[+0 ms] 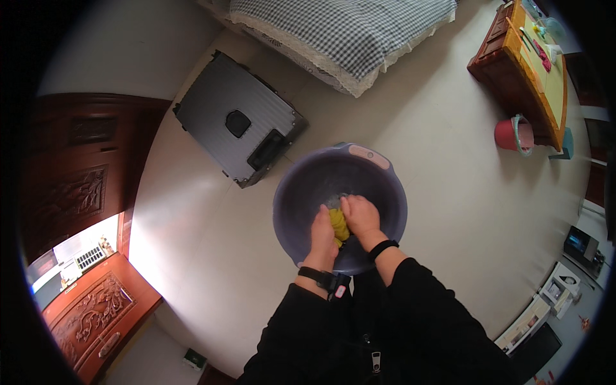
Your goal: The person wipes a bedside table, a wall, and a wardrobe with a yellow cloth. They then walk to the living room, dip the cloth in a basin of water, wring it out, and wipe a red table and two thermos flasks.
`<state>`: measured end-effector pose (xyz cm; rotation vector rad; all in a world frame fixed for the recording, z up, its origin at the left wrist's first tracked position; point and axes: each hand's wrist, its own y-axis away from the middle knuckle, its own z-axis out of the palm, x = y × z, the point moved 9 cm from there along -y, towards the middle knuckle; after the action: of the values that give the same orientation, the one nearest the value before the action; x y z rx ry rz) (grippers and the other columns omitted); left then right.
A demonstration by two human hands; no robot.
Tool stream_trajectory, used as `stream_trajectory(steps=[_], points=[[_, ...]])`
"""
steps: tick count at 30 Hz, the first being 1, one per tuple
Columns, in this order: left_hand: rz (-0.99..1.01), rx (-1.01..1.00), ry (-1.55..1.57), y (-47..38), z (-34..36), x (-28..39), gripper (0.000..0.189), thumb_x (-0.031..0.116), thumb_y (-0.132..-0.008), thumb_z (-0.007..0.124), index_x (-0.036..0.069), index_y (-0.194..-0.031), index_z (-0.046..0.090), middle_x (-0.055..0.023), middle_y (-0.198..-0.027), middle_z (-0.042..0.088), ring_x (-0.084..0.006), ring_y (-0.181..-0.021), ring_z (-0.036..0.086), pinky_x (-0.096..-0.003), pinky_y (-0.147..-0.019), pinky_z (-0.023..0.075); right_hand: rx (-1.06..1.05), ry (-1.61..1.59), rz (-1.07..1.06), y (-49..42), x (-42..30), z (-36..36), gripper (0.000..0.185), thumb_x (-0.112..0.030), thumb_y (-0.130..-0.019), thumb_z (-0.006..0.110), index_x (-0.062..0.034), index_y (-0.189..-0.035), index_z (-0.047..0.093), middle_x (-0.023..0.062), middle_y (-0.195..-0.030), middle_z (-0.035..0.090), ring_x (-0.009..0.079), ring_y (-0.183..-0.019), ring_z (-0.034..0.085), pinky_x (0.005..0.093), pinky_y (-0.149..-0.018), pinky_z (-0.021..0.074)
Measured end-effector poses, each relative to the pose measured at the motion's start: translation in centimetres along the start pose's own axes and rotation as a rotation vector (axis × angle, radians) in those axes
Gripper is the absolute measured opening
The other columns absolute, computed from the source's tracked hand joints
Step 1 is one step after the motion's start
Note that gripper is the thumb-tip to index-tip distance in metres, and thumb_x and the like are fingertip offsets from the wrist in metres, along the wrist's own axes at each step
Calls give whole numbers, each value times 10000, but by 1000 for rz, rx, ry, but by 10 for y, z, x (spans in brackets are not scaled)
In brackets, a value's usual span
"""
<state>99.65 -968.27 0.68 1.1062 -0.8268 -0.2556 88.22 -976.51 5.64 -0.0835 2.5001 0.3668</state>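
A large purple-grey plastic basin (284, 192) with a pink handle inset stands on the floor before me. Inside it, a crumpled yellow cloth (340, 225) is held between both hands. My left hand (323, 233) presses against the cloth's left side, its fingers pointing towards the basin's far side. On the other side, my right hand (361, 215) curls over the cloth's right edge. Clear water seems to ripple just beyond the fingertips. The lower part of the cloth is partly hidden by my left hand.
A grey ribbed suitcase (207, 101) lies close to the basin's upper left. Beyond is a bed with a checked cover (327, 33). A red bucket (506, 134) stands by a wooden desk (500, 86) at right. Carved wooden doors (96, 308) are at left.
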Motion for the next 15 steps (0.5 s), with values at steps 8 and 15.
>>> stream_trajectory(steps=[8,15], points=[[144,224,-517,-25,-24,30,599,490,-1006,508,11,-1365,514,-176,-1268,612,-280,-1129,596,-382,-980,451,42,152,236,16,33,17,490,-319,-819,735,-102,-1244,625,235,-1459,398,421,-1183,518,498,-983,463],[-250,-227,159,0,26,18,785,637,-928,560,41,-1424,436,-113,-1232,593,-256,-1125,593,-428,-943,500,-6,-500,-79,36,-21,15,330,-271,-816,724,1,-994,668,197,-1155,584,388,-1044,582,436,-930,478]])
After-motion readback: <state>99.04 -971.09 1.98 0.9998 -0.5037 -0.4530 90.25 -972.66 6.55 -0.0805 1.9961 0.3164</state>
